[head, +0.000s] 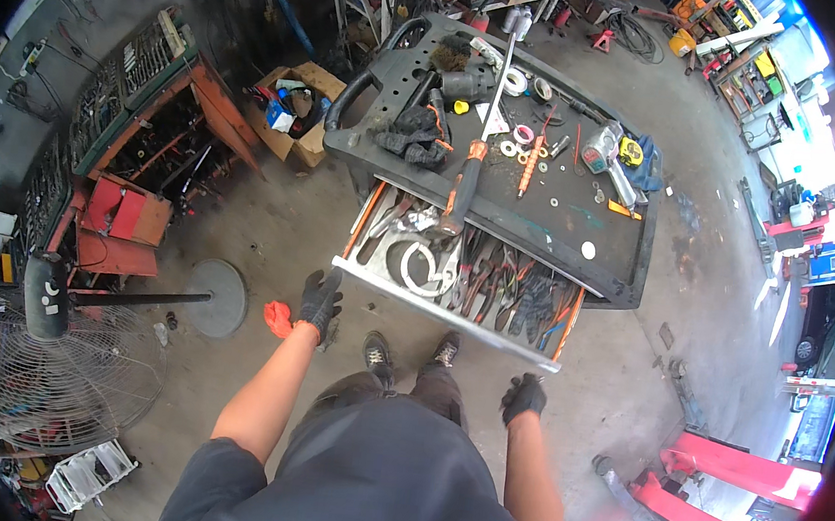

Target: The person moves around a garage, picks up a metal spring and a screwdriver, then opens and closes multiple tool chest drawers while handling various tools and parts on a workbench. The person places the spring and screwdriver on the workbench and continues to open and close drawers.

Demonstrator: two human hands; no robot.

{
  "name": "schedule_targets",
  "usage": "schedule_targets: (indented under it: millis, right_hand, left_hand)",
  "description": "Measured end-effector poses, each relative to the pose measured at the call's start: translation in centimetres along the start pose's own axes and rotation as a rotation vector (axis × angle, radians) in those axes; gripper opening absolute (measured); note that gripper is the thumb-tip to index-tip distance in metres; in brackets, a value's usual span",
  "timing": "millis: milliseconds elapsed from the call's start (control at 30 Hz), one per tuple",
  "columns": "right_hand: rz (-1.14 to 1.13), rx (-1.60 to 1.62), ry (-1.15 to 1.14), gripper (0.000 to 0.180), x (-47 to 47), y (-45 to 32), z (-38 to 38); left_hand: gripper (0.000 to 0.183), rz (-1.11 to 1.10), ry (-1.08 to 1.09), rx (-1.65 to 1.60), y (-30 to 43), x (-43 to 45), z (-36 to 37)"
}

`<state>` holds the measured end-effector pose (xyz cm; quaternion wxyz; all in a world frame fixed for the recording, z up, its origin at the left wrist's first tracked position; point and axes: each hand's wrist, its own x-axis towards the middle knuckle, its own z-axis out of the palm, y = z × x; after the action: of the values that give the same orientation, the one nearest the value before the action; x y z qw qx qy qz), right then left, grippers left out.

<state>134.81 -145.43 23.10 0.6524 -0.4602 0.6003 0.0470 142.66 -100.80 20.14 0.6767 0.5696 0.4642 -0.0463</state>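
A drawer (450, 315) of a black tool cart (588, 209) stands pulled out before me, full of pliers, a metal ring-shaped clamp (417, 268) and a dark glove. My left hand (320, 302), in a dark glove, is at the drawer's left front corner with its fingers apart. Near the right front corner is my right hand (524, 399), also gloved, its fingers curled; whether it holds something is unclear. A long pry bar (464, 186) with an orange and black handle lies across the cart top and over the drawer. On the cart top lie an air impact tool (603, 152), a yellow tape measure (631, 151), tape rolls and gloves.
A pedestal fan (60, 369) with a round base (216, 298) stands at left, near an orange workbench (214, 101). An open cardboard box (308, 146) sits behind. An orange cloth (278, 319) is beside my left hand. Red lift arms (736, 472) reach in at right.
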Motion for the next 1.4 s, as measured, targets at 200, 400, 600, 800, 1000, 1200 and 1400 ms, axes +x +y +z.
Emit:
schedule_targets:
  millis: [200,400,600,800,1000,1200,1400]
  right_hand:
    - [-0.158,-0.565,-0.576,0.032,-10.0,-0.8,-1.2]
    - [-0.331,-1.075,-0.704,0.038,-11.0,-4.0,8.7]
    - [-1.008,-1.236,-0.751,0.036,-7.0,-2.9,20.6]
    - [-1.260,-1.431,-0.737,0.042,-4.8,0.3,28.7]
    - [-1.246,-1.685,-0.619,0.040,-5.9,-0.1,31.3]
    - [-1.538,-1.561,-0.616,0.036,-7.0,1.2,31.6]
    - [-1.667,-1.540,-0.687,0.042,-6.0,2.8,32.7]
  left_hand:
    - [0.049,-0.078,-0.013,0.044,-3.1,0.8,0.8]
    - [0.051,-0.003,0.113,0.144,-7.6,-2.3,-3.1]
    - [0.058,0.195,0.070,0.300,-7.3,-7.2,-6.7]
    - [0.058,0.904,0.506,0.776,-4.6,-9.2,-5.4]
    - [0.036,0.836,0.044,1.188,0.9,-5.9,1.4]
    - [0.030,0.585,-0.077,1.333,3.4,-4.9,3.7]
    - [0.031,0.611,0.008,1.383,3.1,-5.1,4.1]
